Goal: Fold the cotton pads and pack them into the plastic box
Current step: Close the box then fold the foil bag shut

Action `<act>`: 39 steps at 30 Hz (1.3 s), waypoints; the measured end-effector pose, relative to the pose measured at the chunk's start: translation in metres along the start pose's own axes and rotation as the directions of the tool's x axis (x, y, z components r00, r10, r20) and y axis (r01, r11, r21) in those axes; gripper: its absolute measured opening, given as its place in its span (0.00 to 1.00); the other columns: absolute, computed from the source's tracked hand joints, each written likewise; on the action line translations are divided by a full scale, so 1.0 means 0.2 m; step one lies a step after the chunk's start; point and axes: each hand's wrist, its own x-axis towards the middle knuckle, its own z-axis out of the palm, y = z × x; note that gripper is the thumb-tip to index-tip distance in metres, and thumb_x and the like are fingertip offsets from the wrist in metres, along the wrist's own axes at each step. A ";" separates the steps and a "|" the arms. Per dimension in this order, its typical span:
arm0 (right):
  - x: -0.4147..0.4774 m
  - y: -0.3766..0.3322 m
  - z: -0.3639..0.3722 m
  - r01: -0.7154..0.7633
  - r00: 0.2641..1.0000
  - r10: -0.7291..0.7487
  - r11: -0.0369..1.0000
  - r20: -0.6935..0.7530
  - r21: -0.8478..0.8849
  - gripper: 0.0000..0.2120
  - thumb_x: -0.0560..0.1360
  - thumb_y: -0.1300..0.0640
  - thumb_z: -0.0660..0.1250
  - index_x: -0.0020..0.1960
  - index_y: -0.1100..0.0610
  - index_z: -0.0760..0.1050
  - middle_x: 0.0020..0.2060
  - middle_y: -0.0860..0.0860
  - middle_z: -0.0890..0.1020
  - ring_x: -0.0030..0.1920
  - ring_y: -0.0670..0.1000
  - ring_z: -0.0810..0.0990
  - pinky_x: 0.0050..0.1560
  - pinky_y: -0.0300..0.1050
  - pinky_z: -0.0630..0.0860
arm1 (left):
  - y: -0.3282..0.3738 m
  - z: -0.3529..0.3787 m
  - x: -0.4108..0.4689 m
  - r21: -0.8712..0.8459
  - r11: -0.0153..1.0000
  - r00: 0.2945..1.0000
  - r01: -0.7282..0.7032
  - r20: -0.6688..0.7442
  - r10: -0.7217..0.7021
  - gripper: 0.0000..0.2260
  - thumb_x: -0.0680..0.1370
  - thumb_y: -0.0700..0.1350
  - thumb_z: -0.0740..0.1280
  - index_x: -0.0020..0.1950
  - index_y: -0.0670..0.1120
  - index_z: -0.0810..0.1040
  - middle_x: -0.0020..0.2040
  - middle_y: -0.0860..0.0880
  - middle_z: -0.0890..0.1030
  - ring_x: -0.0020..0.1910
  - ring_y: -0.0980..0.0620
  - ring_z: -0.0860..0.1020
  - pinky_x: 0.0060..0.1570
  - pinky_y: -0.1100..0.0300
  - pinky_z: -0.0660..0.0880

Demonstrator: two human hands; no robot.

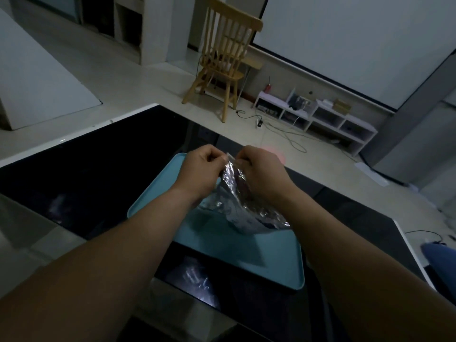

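1. Pinching the top edge of a crinkly silvery bag (246,208) with left hand (201,169), fingers curled.
2. Pinching the same edge with right hand (265,171), just beside the left.
3. Held up over a teal tray (271,255) on a dark table (98,164); contents unclear.

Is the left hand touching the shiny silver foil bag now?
Touching. The head view shows the left hand pinching the top edge of the shiny silver foil bag between its fingertips; no gap is visible there.
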 end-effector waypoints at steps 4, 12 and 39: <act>-0.11 0.11 0.02 -0.023 0.999 0.024 0.998 0.027 -0.062 0.11 0.84 0.56 0.62 0.45 0.55 0.77 0.39 0.50 0.81 0.40 0.53 0.79 0.45 0.58 0.80 | 0.00 -0.08 0.05 -0.037 0.999 0.998 -0.001 -0.067 -0.001 0.05 0.78 0.43 0.70 0.42 0.50 0.82 0.43 0.46 0.84 0.44 0.48 0.81 0.55 0.39 0.81; -0.27 0.40 -0.05 -0.040 0.999 0.041 0.983 0.003 -0.178 0.08 0.85 0.55 0.60 0.47 0.50 0.71 0.42 0.46 0.76 0.43 0.52 0.76 0.43 0.51 0.74 | -0.04 -0.17 0.09 -0.058 0.998 0.984 0.017 -0.179 -0.027 0.07 0.81 0.43 0.68 0.44 0.52 0.80 0.46 0.47 0.82 0.46 0.48 0.79 0.56 0.39 0.79; -0.52 0.32 0.44 0.141 0.989 -0.145 0.933 0.014 -0.332 0.10 0.70 0.63 0.72 0.44 0.55 0.71 0.40 0.53 0.74 0.36 0.60 0.74 0.30 0.48 0.61 | -0.25 -0.04 0.04 0.973 0.138 0.964 -0.186 0.208 -0.166 0.36 0.81 0.70 0.45 0.85 0.53 0.46 0.85 0.45 0.42 0.83 0.43 0.41 0.77 0.34 0.39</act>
